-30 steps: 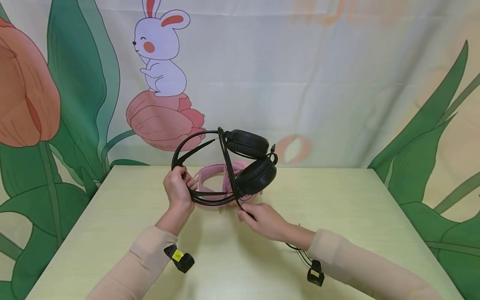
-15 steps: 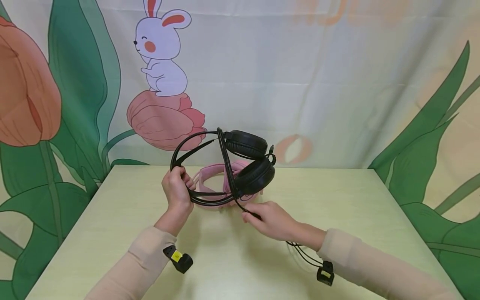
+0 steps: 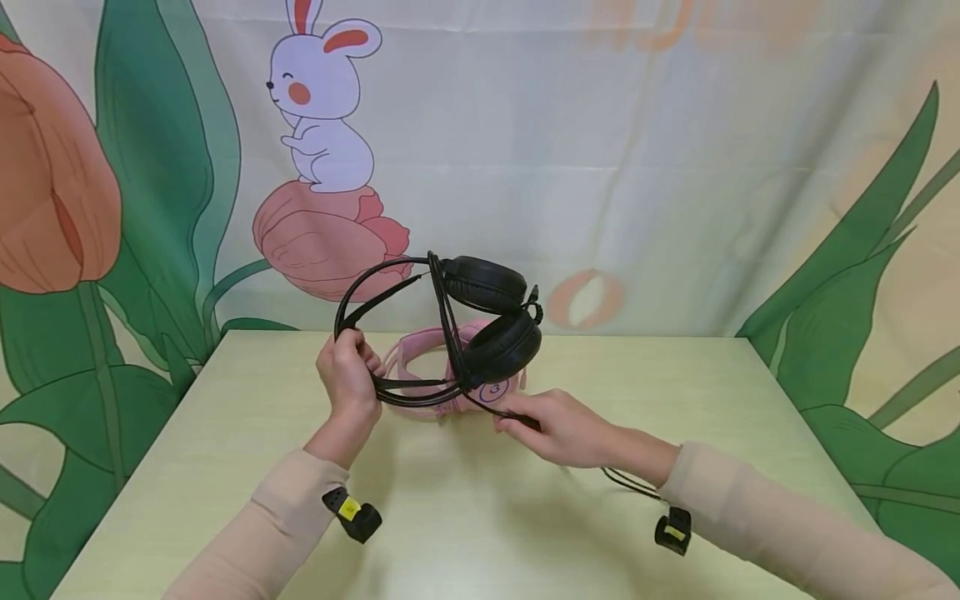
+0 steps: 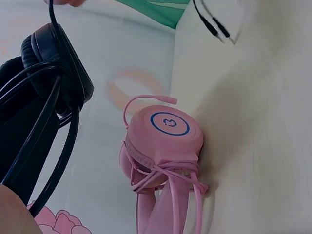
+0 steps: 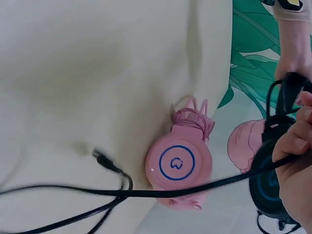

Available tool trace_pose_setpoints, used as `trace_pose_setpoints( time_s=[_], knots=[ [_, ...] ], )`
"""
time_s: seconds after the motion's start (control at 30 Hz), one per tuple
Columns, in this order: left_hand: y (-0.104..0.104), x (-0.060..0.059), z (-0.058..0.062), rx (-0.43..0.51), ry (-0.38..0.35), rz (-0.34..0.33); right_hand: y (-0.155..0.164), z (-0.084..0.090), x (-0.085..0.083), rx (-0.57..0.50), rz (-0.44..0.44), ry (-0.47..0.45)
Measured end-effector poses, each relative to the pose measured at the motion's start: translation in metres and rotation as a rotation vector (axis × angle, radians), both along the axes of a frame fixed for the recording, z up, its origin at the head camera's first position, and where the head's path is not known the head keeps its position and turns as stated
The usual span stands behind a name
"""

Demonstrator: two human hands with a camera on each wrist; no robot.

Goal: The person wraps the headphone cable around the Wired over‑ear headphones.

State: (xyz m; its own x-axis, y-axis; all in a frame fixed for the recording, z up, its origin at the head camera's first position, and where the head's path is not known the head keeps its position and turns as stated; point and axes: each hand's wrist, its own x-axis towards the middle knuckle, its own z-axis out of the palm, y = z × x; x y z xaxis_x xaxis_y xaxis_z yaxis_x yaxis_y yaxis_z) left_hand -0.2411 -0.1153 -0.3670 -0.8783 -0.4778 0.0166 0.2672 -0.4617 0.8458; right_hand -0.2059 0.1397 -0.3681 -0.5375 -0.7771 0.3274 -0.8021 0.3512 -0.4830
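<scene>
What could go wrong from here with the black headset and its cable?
1. The right hand pinches the black cable, which runs close past the pink headset; pulling may snag or drag it.
2. The left hand holds only the band of the black headset; a tug might twist it loose.

Pink headset [image 4: 165, 146], earcup: a blue-ringed mark resembling "3"; unclear whether numeral or logo.
Elsewhere: no legible text.
</scene>
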Motion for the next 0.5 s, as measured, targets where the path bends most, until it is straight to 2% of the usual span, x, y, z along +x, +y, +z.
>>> trace_pose_setpoints(
  time_s=[0.3, 0.5],
  knots=[
    [-0.002, 0.000, -0.002, -0.026, -0.032, 0.022, 0.008, 0.028, 0.000, 0.024, 0.071, 0.094],
    [-0.004, -0.001, -0.002, -0.044, -0.048, 0.042, 0.011, 0.044, -0.005, 0.018, 0.097, 0.210]
  ],
)
